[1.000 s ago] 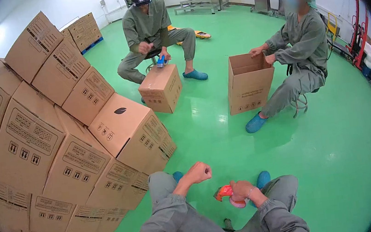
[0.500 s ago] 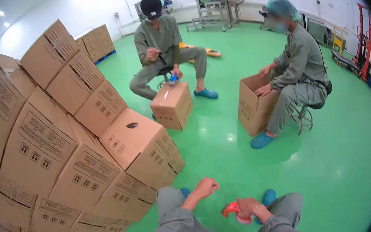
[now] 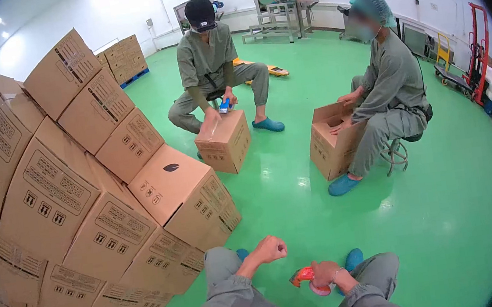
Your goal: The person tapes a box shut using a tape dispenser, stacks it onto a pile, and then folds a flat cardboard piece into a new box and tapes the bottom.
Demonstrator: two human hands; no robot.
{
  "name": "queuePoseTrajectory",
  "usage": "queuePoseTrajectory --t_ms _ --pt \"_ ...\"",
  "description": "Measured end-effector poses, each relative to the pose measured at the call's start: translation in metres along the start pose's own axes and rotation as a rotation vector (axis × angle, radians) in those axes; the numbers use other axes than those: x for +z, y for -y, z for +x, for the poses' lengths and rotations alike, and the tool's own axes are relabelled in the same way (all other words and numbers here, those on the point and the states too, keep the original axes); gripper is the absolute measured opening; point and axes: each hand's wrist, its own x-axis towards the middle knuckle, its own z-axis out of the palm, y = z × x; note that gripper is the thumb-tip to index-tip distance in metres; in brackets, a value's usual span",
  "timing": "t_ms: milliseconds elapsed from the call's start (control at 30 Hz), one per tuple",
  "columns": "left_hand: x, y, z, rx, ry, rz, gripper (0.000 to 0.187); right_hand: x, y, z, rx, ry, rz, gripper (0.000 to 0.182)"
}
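Note:
My right hand (image 3: 324, 273) is closed around a red tape gun (image 3: 302, 276), held between my knees above the green floor. A roll of tape (image 3: 320, 290) shows under the fingers. My left hand (image 3: 271, 249) is curled into a loose fist by my left knee, with nothing visible in it. The two hands are apart. Nearest to my left hand stands a closed carton (image 3: 171, 184) at the edge of the stack.
Stacked cartons (image 3: 46, 178) fill the left side. Ahead, a seated co-worker (image 3: 205, 60) holds a blue tape gun (image 3: 225, 105) on a carton (image 3: 225, 147). At right, another co-worker (image 3: 390, 86) handles an open carton (image 3: 327, 153). A red lifter (image 3: 479, 51) stands at the far right.
The capped co-worker's raised hand has come down onto the carton. The carton flaps at right have shifted under the other co-worker's hands. My hands have barely moved; my view has shifted slightly.

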Motion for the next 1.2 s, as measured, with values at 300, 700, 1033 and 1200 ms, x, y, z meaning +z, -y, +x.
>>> queuePoseTrajectory --t_ms 300,700,1033,1200 --pt "0.004 0.003 0.002 -0.006 -0.035 -0.008 0.015 -0.003 0.002 -0.002 -0.016 0.001 -0.011 0.060" --pt "-0.001 -0.003 0.002 -0.044 -0.013 0.018 0.015 -0.002 0.002 0.002 -0.010 0.018 -0.010 0.061" --pt "0.004 -0.001 0.001 -0.022 -0.012 0.007 0.017 -0.009 0.006 -0.012 -0.012 0.026 -0.009 0.058" --pt "0.004 -0.010 0.000 0.044 -0.127 -0.013 0.013 -0.002 0.001 -0.008 -0.004 0.018 -0.002 0.058"
